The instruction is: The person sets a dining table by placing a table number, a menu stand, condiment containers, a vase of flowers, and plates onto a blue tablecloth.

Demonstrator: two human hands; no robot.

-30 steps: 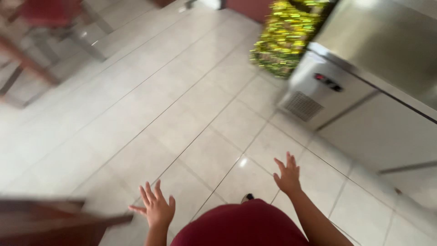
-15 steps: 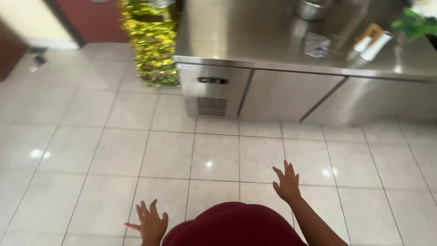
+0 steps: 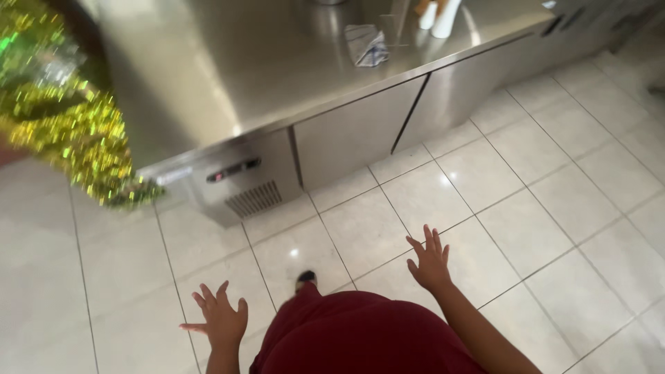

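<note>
Below, left hand (image 3: 220, 320) and right hand (image 3: 430, 262) spread, holding nothing, over floor tiles (image 3: 485, 173); crumpled packet (image 3: 367, 45) on steel counter (image 3: 277, 62).

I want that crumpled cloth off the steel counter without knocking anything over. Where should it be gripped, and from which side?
Probably pinch the raised folds at the middle of the crumpled cloth, coming from above on the counter's front edge side. It lies loosely bunched, so its ridges offer a hold, and the white containers stand behind it. Both the left hand and right hand are empty.

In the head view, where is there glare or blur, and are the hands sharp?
Head view: glare on the steel counter and spots on the floor tiles; gold tinsel blurred; left hand and right hand fairly sharp, both empty with fingers spread.
</note>
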